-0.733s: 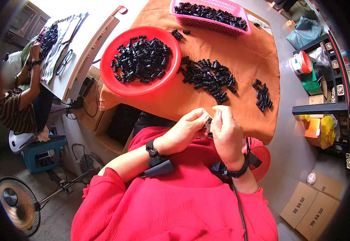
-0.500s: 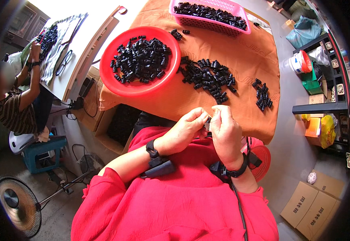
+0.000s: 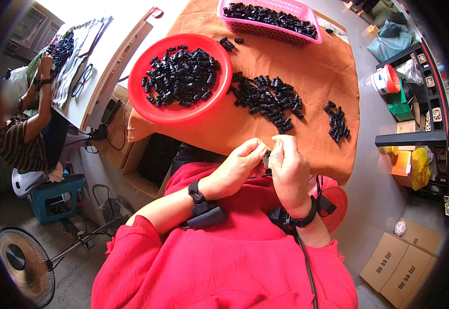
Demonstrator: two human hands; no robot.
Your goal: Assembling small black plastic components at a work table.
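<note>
Fingertips nearly meeting, my left hand (image 3: 238, 167) and my right hand (image 3: 288, 170) hold a small black plastic part (image 3: 266, 153) between them, just off the table's near edge. Both hands are closed in a pinch, and most of the part is hidden by fingers. Beyond them, a loose pile of black plastic parts (image 3: 268, 100) lies on the orange cloth (image 3: 317, 67). A smaller group of black parts (image 3: 337, 122) is to its right. At the left stands a red round basin (image 3: 138, 98) heaped with the same kind of parts.
A pink basket (image 3: 270, 28) full of black pieces is at the far edge. An open cardboard box (image 3: 129, 172) stands below the table's left side. Another person (image 3: 21, 118) works at a white table on the left. A fan (image 3: 26, 265) and cartons (image 3: 399, 265) are on the floor.
My hands stay in nearly the same place, still pinching the small part, with only a slight shift of the fingers. The piles look the same.
</note>
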